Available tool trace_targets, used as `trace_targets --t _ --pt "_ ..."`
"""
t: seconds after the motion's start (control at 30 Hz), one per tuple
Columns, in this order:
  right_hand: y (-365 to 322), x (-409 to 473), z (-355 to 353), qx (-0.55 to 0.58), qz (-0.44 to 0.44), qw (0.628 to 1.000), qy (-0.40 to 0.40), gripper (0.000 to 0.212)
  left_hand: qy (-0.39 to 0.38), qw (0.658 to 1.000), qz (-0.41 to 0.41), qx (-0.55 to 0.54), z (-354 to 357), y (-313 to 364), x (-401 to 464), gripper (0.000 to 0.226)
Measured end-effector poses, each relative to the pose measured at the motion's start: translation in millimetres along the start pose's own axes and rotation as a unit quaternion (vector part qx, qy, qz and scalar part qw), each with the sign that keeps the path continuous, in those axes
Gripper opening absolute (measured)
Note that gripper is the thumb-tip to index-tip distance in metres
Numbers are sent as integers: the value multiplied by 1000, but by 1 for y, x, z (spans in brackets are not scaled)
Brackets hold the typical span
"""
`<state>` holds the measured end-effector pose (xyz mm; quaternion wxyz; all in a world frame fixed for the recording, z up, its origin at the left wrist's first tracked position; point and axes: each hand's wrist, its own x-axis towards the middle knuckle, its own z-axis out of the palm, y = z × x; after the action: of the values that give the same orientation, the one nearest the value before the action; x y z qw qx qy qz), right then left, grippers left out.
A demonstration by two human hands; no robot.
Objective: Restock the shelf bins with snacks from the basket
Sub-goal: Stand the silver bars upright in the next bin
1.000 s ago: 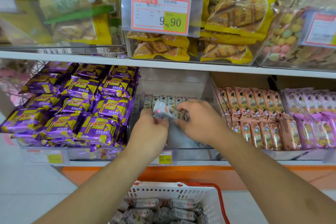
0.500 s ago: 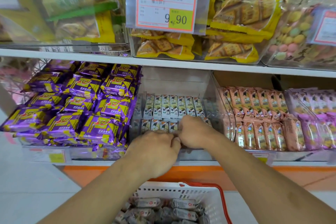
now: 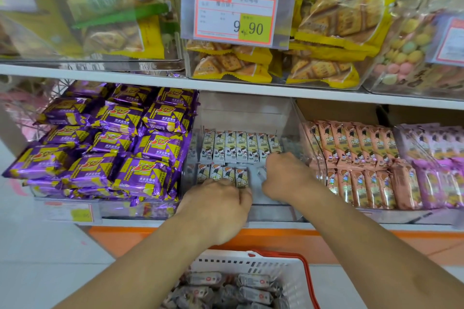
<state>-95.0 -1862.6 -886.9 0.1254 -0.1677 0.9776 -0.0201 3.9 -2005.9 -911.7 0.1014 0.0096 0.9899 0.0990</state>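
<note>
A clear shelf bin (image 3: 251, 113) in the middle of the lower shelf holds grey-white snack packs: a full back row (image 3: 241, 147) and a short front row (image 3: 221, 173). My left hand (image 3: 216, 211) is at the bin's front, its curled fingers round the lower ends of the front-row packs. My right hand (image 3: 286, 178) is inside the bin just to the right and pinches one pale pack (image 3: 261, 174) beside that row. Below, a white basket (image 3: 278, 264) with a red rim holds several more grey packs (image 3: 226, 288).
Purple snack packs (image 3: 113, 143) fill the bin on the left, pink packs (image 3: 356, 155) the one on the right. The upper shelf carries yellow biscuit bags (image 3: 326, 20) and a 9.90 price tag (image 3: 236, 17). An orange base (image 3: 150, 236) runs under the shelf.
My hands came down from the bin's middle, where they held a bunch of packs together, to its front. They have moved apart, and a front row of packs now stands between them.
</note>
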Motion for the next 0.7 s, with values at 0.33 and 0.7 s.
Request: trace_targets --t 0.33,0.7 --pt "-4 3 5 6 1 1000 1 22 1 997 -23 -68 -8 2 -2 48" --pt "4 7 -9 578 -24 815 -40 19 103 933 -70 -337 -17 3 10 27"
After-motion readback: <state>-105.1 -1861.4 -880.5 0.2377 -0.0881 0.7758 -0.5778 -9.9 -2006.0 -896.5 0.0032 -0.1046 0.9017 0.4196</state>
